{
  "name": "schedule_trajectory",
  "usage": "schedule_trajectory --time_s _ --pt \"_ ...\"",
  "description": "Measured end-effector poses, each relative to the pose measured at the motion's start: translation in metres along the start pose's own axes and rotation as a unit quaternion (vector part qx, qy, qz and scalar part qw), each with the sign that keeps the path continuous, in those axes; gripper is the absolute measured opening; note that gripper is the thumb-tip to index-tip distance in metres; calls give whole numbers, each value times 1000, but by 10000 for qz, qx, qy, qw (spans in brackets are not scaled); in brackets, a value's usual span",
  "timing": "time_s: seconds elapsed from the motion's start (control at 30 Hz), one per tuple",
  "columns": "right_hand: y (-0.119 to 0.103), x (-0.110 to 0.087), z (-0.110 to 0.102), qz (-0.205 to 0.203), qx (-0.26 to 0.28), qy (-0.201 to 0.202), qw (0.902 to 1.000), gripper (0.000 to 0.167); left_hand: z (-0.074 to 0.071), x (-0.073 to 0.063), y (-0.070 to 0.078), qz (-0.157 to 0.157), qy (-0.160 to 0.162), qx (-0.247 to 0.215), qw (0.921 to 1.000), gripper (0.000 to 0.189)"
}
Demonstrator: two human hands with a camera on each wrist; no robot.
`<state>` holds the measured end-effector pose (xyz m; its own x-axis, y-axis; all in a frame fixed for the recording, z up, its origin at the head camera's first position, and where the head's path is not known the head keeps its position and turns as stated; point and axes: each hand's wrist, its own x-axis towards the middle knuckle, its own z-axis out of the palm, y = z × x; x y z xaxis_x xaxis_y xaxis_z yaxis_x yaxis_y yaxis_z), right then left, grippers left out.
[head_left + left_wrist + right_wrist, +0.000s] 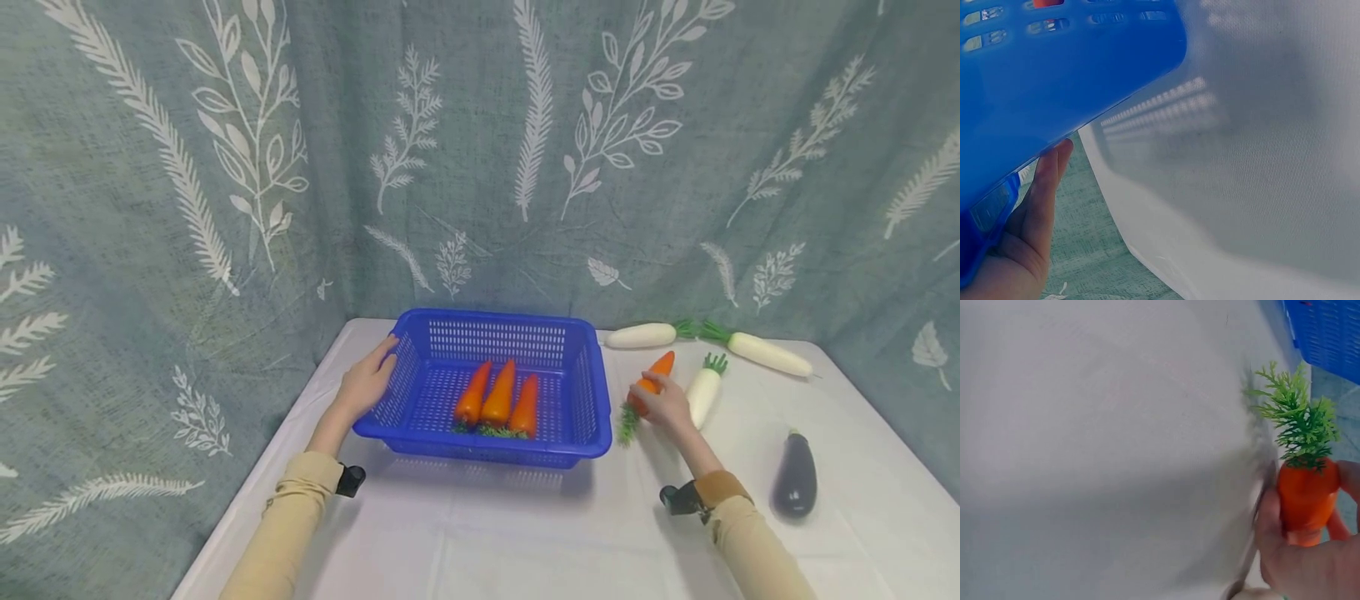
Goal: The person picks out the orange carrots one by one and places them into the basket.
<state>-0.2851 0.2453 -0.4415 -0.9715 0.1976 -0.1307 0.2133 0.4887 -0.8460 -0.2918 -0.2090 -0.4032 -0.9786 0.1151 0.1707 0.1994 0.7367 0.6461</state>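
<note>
A blue slotted plastic basket (480, 454) stands on the table with three orange carrots (498, 396) lying inside, their green tops toward me. My left hand (366, 382) holds the basket's left rim; in the left wrist view its fingers (1044, 187) lie against the blue plastic, and the thumb cannot be made out there. To the right of the basket, my right hand (666, 406) grips another carrot (662, 365) around its thick end. Seen from the right wrist, this carrot's leafy green top (1300, 422) sticks out past the thumb and fingers.
A white radish (703, 396) lies just right of my right hand. Two more, a left radish (641, 336) and a right radish (768, 354), lie along the back edge. A dark eggplant (795, 477) rests further right. A patterned green curtain (480, 167) hangs behind the white-covered table (525, 542).
</note>
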Motion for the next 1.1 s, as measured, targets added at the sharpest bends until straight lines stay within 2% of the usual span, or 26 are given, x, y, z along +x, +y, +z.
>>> schedule_trajectory --time_s 0.23,0.33,0.43,0.5,0.6,0.7,0.93,1.1 --pt "-3 0 -14 -126 631 3 9979 55 1 0 0 58 23 -19 10000 48" --pt "-5 1 -21 -208 732 60 9971 55 1 0 0 50 33 -31 10000 48" --pt "-8 3 -26 -268 1123 139 9932 55 1 0 0 36 44 -23 10000 48" --pt "-11 3 -29 -230 1512 225 9880 53 1 0 0 37 57 -15 10000 48" --pt "-15 4 -32 -14 2369 415 9706 49 1 0 -1 38 60 -6 10000 48" --pt "-17 4 -33 178 2851 578 9566 46 1 0 -1 48 52 14 10000 48" --pt "-19 0 -30 195 3071 259 9511 47 2 1 -1 47 45 42 10000 48" --pt "-22 -4 -27 77 3216 137 9467 36 1 1 -1 45 39 13 10000 47"
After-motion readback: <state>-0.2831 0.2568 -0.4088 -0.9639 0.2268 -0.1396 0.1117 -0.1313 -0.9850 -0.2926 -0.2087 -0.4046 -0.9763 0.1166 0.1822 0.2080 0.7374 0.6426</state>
